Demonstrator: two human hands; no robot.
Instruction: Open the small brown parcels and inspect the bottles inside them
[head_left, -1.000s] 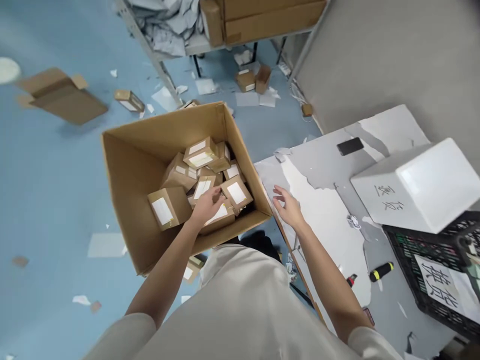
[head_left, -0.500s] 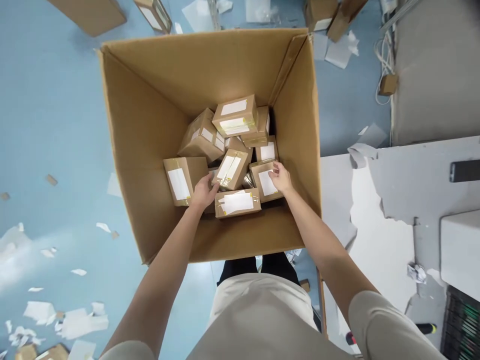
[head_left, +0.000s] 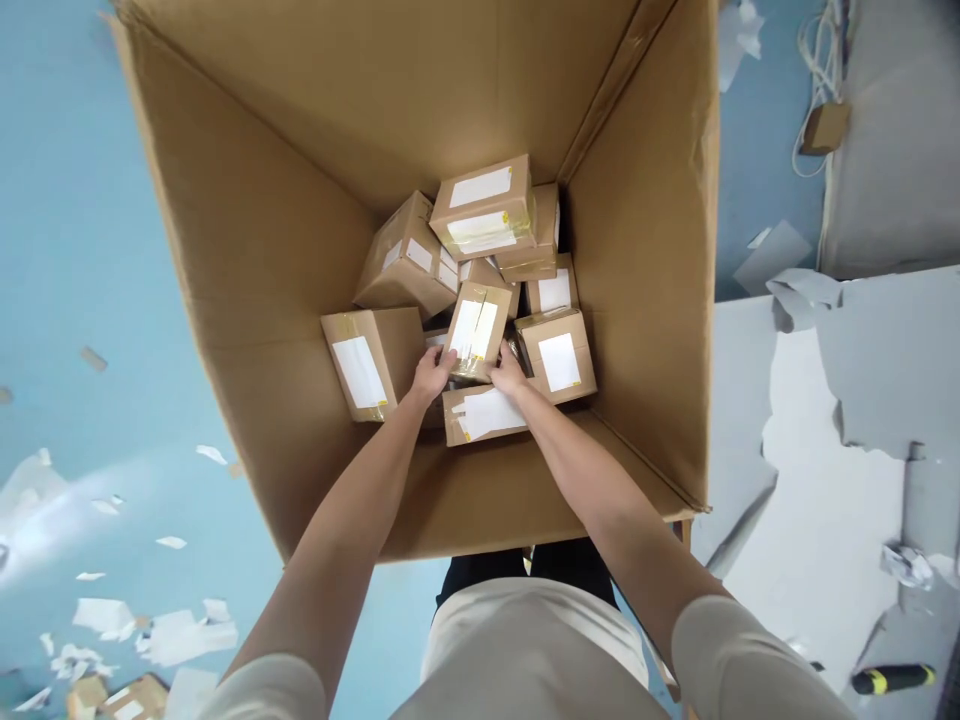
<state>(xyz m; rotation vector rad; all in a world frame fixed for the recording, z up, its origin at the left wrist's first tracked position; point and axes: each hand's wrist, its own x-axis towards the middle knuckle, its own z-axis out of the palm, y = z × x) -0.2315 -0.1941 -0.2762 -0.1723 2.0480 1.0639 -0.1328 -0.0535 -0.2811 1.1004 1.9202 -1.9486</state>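
Deep in a large open cardboard carton, both my hands are on one small taped cardboard box with white labels. My left hand grips its lower left side, and my right hand grips its lower right side. Under my right wrist lies a flat labelled box. Close to the right hand is another labelled box. To the left of my left hand sits a larger box. Behind these, more boxes are piled, among them a taped box on top and a tilted box.
The carton's tall walls surround the pile on all sides. Scraps of white paper litter the blue floor. At the right are a grey-and-white torn surface, a black and yellow tool and a white cable.
My right hand has moved left from the right-hand box to the small middle box. My left hand has closed in on the same box. The view has come nearer the carton.
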